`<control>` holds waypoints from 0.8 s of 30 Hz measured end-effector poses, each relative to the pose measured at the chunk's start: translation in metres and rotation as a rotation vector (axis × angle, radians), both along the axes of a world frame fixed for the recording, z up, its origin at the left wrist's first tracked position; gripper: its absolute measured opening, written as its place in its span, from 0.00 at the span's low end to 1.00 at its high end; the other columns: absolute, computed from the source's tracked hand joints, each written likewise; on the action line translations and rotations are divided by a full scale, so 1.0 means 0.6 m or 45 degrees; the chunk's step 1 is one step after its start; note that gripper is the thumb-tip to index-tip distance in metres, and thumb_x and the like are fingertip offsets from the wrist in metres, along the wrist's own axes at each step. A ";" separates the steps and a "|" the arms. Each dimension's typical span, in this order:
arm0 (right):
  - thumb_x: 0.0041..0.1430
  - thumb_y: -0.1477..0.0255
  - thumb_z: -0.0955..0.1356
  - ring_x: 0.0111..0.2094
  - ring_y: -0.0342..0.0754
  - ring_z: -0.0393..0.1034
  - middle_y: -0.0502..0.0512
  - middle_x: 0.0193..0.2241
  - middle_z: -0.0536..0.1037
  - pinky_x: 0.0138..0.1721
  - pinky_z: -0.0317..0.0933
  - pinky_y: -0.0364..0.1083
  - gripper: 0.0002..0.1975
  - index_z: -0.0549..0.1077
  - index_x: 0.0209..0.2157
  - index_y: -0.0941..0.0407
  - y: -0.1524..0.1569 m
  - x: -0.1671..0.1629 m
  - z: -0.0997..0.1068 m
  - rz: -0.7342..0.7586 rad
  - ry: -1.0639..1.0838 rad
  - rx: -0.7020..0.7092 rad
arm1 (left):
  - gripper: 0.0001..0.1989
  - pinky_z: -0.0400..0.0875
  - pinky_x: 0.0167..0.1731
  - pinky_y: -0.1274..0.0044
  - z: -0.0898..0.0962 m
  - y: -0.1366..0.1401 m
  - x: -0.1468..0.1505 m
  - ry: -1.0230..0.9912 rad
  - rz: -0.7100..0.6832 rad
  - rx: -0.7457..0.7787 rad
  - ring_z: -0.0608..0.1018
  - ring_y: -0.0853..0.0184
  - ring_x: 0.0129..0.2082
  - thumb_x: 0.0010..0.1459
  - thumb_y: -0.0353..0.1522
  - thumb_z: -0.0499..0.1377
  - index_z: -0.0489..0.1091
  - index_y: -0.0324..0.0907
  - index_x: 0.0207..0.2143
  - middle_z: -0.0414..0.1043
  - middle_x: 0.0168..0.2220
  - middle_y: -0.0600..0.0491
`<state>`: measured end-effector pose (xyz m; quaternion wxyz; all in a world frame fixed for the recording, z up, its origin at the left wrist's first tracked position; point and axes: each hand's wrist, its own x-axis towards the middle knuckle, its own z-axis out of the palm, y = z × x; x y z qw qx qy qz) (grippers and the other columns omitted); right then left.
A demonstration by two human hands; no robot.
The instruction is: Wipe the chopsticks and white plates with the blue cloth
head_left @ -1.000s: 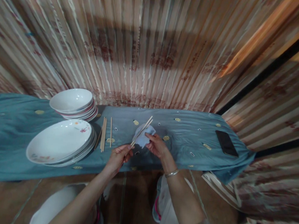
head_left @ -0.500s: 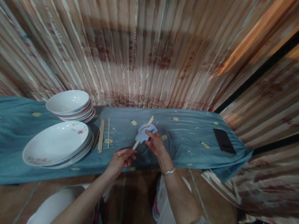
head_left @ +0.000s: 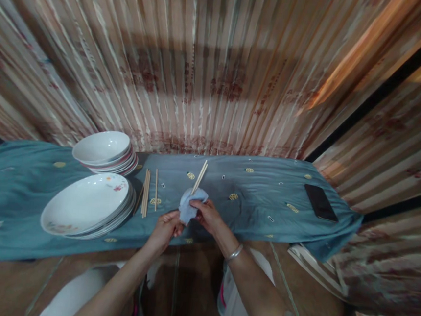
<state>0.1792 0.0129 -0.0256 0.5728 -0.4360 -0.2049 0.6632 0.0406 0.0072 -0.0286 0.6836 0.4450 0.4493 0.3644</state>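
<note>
A pair of chopsticks (head_left: 200, 176) slants up and away above the table, its upper ends bare. Around their lower part a light blue cloth (head_left: 190, 205) is wrapped. My right hand (head_left: 207, 216), with a silver bangle at the wrist, pinches the cloth over the chopsticks. Close against the cloth's lower edge, my left hand (head_left: 169, 227) is closed on the chopsticks' near ends, which its fingers hide. More chopsticks (head_left: 146, 194) lie in a group left of my hands, and a single chopstick (head_left: 156, 190) lies just beside them.
A stack of large plates (head_left: 84, 206) stands at the left, with a stack of bowls (head_left: 102, 148) behind it. A dark phone (head_left: 320, 202) lies at the right end of the patterned blue tablecloth (head_left: 257, 216). A pleated curtain (head_left: 217, 80) hangs behind the table.
My right hand and the cloth have slid down the chopsticks towards my left hand, so more of the upper ends shows. The view has shifted slightly.
</note>
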 end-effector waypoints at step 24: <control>0.37 0.77 0.73 0.15 0.36 0.60 0.43 0.15 0.70 0.13 0.49 0.35 0.09 0.68 0.20 0.58 0.035 0.079 0.026 -0.469 0.302 0.092 | 0.22 0.55 0.14 0.83 0.007 -0.014 0.006 -0.037 0.149 -0.113 0.65 0.77 0.12 0.31 0.43 0.71 0.71 0.37 0.25 0.74 0.19 0.53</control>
